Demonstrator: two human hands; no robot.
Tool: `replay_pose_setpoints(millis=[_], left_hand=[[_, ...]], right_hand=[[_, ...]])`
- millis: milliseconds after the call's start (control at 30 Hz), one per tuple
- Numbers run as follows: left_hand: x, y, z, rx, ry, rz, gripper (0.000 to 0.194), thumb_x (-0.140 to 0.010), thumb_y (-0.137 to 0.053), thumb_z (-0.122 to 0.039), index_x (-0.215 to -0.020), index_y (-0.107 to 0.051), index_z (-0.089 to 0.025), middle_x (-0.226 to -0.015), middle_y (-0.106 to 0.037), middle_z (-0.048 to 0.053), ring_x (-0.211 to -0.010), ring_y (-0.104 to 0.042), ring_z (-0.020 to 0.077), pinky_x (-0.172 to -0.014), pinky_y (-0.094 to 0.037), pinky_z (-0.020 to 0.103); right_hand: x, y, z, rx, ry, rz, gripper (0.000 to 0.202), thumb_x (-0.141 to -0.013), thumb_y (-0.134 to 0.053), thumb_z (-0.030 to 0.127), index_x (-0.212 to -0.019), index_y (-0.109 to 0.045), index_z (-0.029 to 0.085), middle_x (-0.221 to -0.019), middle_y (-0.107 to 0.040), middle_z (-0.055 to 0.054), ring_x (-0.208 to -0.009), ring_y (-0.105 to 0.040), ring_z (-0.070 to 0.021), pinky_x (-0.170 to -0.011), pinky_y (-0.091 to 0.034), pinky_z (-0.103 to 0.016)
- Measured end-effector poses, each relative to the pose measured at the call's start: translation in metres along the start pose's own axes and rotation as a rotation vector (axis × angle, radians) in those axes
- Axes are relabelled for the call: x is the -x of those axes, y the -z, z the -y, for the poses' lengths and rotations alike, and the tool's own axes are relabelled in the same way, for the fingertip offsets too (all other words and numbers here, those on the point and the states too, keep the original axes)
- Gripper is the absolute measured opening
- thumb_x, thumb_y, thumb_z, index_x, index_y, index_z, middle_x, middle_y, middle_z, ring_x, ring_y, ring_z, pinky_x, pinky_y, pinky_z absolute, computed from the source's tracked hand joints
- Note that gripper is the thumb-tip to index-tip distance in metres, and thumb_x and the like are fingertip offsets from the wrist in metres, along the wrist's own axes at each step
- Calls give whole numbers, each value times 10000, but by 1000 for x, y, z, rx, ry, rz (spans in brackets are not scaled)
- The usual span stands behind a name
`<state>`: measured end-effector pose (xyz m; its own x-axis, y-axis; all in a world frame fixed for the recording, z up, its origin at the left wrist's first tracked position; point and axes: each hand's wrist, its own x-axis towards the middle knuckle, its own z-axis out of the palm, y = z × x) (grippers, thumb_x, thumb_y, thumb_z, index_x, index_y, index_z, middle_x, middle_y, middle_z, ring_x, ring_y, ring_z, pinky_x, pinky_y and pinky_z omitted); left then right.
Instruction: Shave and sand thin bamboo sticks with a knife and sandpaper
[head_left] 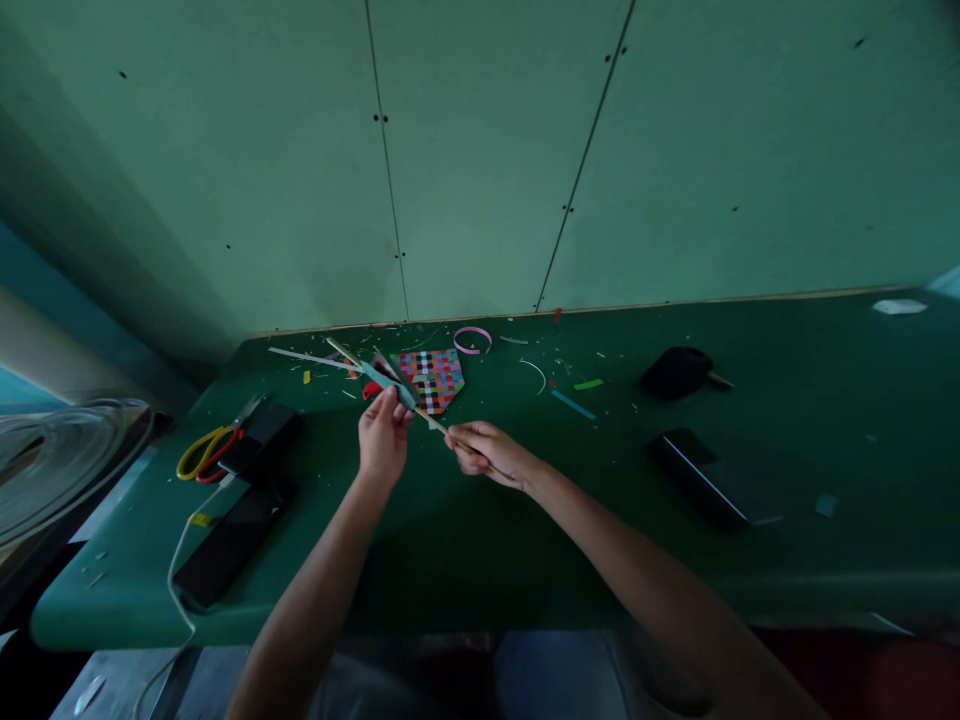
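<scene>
My left hand (385, 436) pinches a light blue paper strip (388, 383) that lies around a thin wooden stick (431, 418). The fingers of my right hand (487, 452) are closed round the lower right part of the same stick, which slants from upper left to lower right. A pale narrow strip (311, 357) sticks out leftward near the stick's upper end. Just behind my left hand, a woven multicoloured paper piece (442, 378) rests on the green table (450, 540). What is folded at the dark part beside the blue strip is hard to make out.
Scissors (210, 452) with yellow and red handles lie at the left, by black devices (232, 540) and a white cable (176, 570). A pink paper ring (472, 341) and scattered scraps are near the wall. At right are a black pouch (677, 373) and a dark case (709, 475).
</scene>
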<state>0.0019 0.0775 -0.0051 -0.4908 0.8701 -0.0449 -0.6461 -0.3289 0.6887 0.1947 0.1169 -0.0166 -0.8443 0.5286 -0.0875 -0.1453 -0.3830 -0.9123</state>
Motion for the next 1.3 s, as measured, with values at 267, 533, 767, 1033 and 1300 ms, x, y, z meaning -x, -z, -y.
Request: replay_pose_setpoints(millis=[267,533,767,1033,1300], left_hand=[[23,-10,26,-68,122,116,252,-761,-900,-311,-781,-707,-150,-685,-675,-3,-585,-629,93,-605,-517,214],[-20,15,-38,70,-91,-92,112,-840,-818,-168,-830,-708,-147,-711,-683,-21,-595,-624,45,-566,-469,141],[-23,17,-45,92,-118,-86,145,-848,-789,-137,-758,-675,-138,-682,-645,-26,-573,-588,36,-553,-468,122],[10,-7,8,39,56,89,180,-799,-872,-254,-848,-729,-158,-720,-664,-23,-594,-599,53,-629,-523,162],[11,-6,7,76,74,82,189,-798,-881,-252,-812,-714,-163,-663,-622,-41,-558,-572,48,-586,-502,157]], right_hand=[[-7,-3,-2,583,186,-231,389,-1051,-503,489,-867,-638,173,-558,-469,48,-491,-421,-102,-505,-286,-262],[6,-7,4,623,133,-33,335,-1066,-514,415,-890,-648,163,-614,-488,45,-497,-429,-89,-503,-320,-256],[7,-4,7,595,116,4,334,-1065,-534,429,-912,-660,160,-618,-490,47,-504,-429,-85,-511,-320,-260],[-1,1,-1,185,87,-1,296,-1049,-543,406,-877,-614,176,-488,-381,98,-427,-261,-80,-482,-228,-274],[-2,-2,-9,-12,52,-16,265,-1007,-619,398,-871,-621,169,-449,-344,119,-420,-186,-68,-497,-193,-274]])
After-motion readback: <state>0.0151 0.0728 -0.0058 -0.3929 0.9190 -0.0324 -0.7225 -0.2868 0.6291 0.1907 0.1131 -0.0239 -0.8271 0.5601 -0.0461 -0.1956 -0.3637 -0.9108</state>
